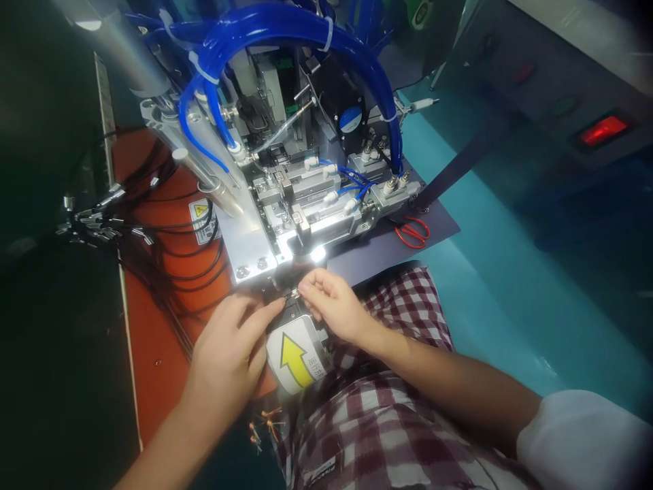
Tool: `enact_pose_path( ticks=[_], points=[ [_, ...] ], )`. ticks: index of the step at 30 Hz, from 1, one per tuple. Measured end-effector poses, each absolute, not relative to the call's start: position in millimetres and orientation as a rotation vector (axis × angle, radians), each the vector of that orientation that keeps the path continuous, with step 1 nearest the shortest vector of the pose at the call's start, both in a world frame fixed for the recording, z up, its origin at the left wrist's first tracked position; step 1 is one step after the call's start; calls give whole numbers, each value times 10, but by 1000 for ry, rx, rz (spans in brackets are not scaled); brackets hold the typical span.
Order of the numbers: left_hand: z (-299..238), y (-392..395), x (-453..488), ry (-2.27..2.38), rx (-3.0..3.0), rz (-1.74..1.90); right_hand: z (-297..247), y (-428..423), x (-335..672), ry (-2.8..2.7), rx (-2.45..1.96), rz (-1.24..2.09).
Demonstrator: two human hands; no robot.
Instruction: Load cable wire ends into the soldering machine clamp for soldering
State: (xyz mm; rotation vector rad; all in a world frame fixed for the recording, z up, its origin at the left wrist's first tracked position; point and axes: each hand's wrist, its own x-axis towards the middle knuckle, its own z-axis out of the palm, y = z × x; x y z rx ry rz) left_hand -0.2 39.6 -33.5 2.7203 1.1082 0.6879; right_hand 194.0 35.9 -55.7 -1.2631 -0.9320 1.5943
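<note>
My left hand (232, 333) is at the front of the machine, fingers bent and closed, with its fingertips by a small dark fixture (292, 314). What it holds, if anything, is hidden. Opposite it, my right hand (331, 303) pinches a small shiny metal piece (292, 294) between thumb and index finger, just above that fixture. Below both hands sits a white round cover (278, 350) with a yellow arrow on it. The metal machine (306, 204), with its slides and pneumatic fittings, stands directly beyond my fingers, lit by a bright lamp.
Black cables with metal ends (96, 224) lie bundled over the orange board (158, 333) at left. Thick blue air tubes (286, 24) arch above the machine. Red-handled scissors (412, 233) lie on the grey plate. A red lit switch (606, 131) glows at upper right.
</note>
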Motion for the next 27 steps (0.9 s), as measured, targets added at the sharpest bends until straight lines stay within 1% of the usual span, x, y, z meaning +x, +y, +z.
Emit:
enact_pose_path(
  ticks=[5,11,15,20,27],
  points=[
    [-288,387,6,1212,2616,675,-505,383,1940,-902,-1250,1632],
    [-224,617,-572,1246,2696,383,-552,387,1945,-881,-1221,1646],
    [-192,710,-887,1242,2558,532,-581,392,1928,-881,-1201,1640],
    [-148,611,-870,1237,2519,682,-558,389,1926,-894,-1198,1625],
    [-196,531,-780,1246,2508,604,-525,376,1929,-914,-1198,1614]
  ],
)
